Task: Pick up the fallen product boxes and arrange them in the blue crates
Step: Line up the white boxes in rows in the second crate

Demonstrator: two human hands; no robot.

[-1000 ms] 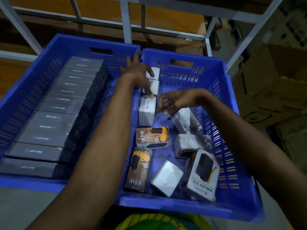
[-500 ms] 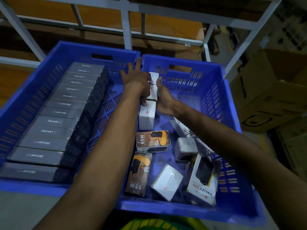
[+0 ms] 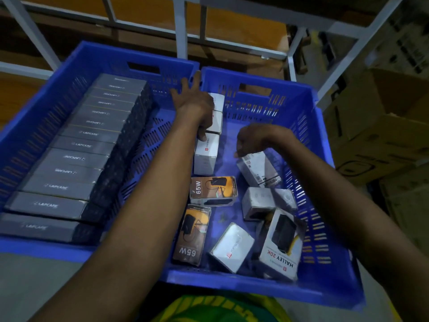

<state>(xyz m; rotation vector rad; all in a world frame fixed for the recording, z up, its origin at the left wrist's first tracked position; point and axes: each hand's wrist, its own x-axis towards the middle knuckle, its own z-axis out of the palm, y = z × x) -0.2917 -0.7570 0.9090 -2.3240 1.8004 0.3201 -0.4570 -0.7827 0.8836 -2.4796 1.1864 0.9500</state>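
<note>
While both forearms reach into the right blue crate, head view: left hand is palm-down at the far left corner, fingers spread flat over a row of three white boxes standing along the crate's left wall; thumb tip touches the nearest one's top edge. Not gripping anything. Right hand hovers mid-crate, fingers curled loosely inward, tips just above a tilted grey box; can't tell if they touch, nothing held. Below the right fingers: two 65W boxes, another grey box, a white box and a HALLEY 20K box, all loose. Bare crate floor lies between both hands and toward the far wall. Left blue crate is packed with grey LAPCARE boxes, with a free strip on its right side.
</note>
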